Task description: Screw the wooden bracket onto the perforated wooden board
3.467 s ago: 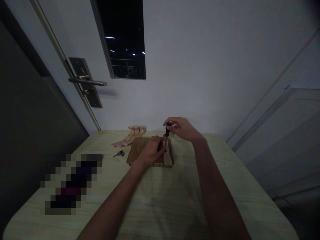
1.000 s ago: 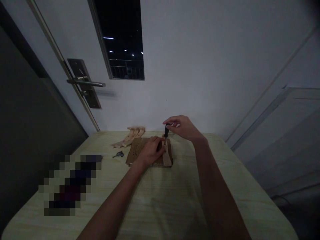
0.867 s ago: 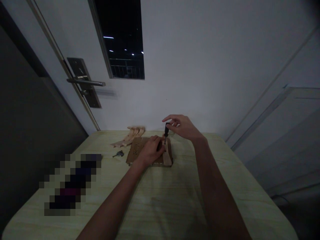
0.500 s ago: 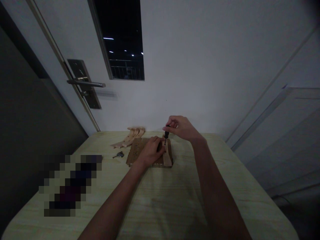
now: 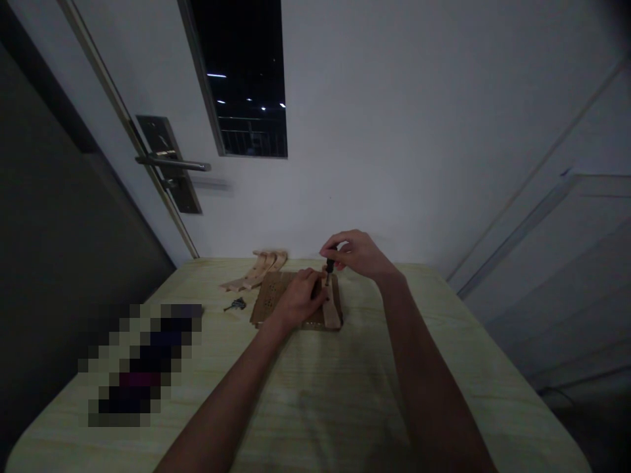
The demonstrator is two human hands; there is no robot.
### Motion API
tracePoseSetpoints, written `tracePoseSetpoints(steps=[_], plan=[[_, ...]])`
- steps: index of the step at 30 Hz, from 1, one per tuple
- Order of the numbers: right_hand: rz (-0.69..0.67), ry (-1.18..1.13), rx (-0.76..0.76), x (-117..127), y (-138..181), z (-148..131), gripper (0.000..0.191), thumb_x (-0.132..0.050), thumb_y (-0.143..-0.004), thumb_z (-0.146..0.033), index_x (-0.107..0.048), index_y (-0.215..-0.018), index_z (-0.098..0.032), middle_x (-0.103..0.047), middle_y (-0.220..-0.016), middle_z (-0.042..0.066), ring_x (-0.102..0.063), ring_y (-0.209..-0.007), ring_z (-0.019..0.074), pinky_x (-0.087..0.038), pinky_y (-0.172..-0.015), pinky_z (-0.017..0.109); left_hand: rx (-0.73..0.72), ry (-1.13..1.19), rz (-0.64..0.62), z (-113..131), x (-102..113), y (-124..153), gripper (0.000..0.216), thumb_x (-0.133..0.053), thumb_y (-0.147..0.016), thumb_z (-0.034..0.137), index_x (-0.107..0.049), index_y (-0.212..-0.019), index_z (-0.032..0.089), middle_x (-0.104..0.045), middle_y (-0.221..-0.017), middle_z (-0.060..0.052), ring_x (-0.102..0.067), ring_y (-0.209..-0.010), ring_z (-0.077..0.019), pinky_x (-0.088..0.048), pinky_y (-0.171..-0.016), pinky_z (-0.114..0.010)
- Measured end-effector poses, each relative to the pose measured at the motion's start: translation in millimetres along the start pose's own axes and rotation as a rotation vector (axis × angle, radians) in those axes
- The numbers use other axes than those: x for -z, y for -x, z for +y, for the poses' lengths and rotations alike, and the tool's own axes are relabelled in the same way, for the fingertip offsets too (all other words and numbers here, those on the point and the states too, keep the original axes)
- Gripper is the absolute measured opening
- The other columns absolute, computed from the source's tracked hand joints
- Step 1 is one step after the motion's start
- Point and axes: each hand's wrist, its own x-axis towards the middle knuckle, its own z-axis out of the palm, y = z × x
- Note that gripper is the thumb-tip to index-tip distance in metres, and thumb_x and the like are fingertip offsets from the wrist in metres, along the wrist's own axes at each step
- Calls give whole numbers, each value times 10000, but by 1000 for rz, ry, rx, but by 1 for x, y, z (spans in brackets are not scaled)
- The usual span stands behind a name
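Observation:
My right hand [image 5: 357, 253] is closed around the dark handle of a screwdriver [image 5: 330, 265], held almost upright. Its tip points down at the upper part of a pale, curved wooden piece [image 5: 331, 314]. That piece lies along the right side of a brown cardboard slab [image 5: 266, 299]; dark spots like holes or screws show on it. Resting over the cardboard, my left hand [image 5: 302, 295] grips the wooden piece's left edge between thumb and fingers. Part of the cardboard and the wooden edge is hidden beneath this hand.
More curved wooden pieces [image 5: 263, 268] lie behind the cardboard at left. A small heap of screws [image 5: 236, 304] sits left of it. A pixelated dark patch [image 5: 148, 358] covers the table's left side. The wood-grain table [image 5: 296, 420] meets a white door with a metal handle [image 5: 185, 165].
The view has shifted slightly. My right fingers have shifted their grip on the screwdriver handle, which stays over the wooden piece. My left hand keeps its place.

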Motion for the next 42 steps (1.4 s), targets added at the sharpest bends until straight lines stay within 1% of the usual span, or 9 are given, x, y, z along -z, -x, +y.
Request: tracePoseSetpoints(steps=[4,7,12,16,21,27,31,36,42], plan=[[8,41,-3,-1,-1,-2,200,-612,-787,-327,-702,-829,-153,-693,-802,54,-590,-512,95,-488,-500,231,-6,3,9,0,0,0,210,-518,-839,229,-558,-1036,167,-579,-997,-78,-536,-950,-217,-452,-861,-371],[-40,41,-27,0,0,-3,249,-538,-841,-318,-701,-938,-157,-702,-874,68,-612,-536,96,-498,-518,231,-15,10,9,0,0,1,206,-516,-841,231,-557,-1032,165,-575,-987,-74,-537,-951,-215,-456,-856,-363],[-74,18,-56,3,2,-4,257,-486,-851,-228,-689,-994,-164,-688,-851,58,-615,-554,91,-511,-548,234,-2,0,1,1,1,1,228,-517,-841,235,-550,-1057,172,-568,-997,-78,-536,-962,-224,-455,-863,-380],[-76,-22,-36,4,2,-5,223,-509,-825,-233,-692,-933,-167,-672,-809,39,-598,-569,89,-515,-558,236,8,12,-11,2,2,0,202,-516,-838,226,-557,-1031,183,-569,-988,-73,-538,-955,-225,-459,-851,-376],[-34,16,8,7,3,-6,128,-598,-757,-233,-686,-810,-155,-657,-694,24,-598,-620,109,-495,-574,230,5,17,-1,1,1,1,197,-521,-835,231,-557,-1021,175,-572,-974,-74,-539,-945,-222,-459,-847,-370],[-15,66,21,6,0,0,146,-638,-738,-295,-662,-772,-155,-618,-628,6,-563,-578,103,-462,-587,239,-16,-3,13,-1,0,1,184,-504,-848,231,-553,-1015,168,-571,-980,-74,-531,-959,-219,-450,-867,-374],[-8,90,20,3,-3,5,195,-671,-709,-357,-614,-720,-171,-528,-568,-38,-511,-560,91,-445,-595,237,-18,-10,15,-1,0,0,193,-506,-840,209,-549,-1025,175,-568,-989,-73,-531,-953,-216,-451,-866,-382],[13,40,28,1,-2,8,217,-666,-709,-366,-577,-702,-168,-565,-704,-7,-541,-662,106,-471,-629,256,-7,0,5,2,1,1,192,-506,-843,221,-552,-1023,171,-570,-983,-78,-532,-957,-220,-453,-863,-380],[-4,17,74,1,-2,5,99,-612,-753,-274,-605,-748,-175,-627,-785,13,-595,-777,127,-489,-679,250,-8,12,3,0,1,1,211,-514,-837,225,-558,-1035,169,-574,-986,-80,-539,-958,-220,-456,-859,-370]])
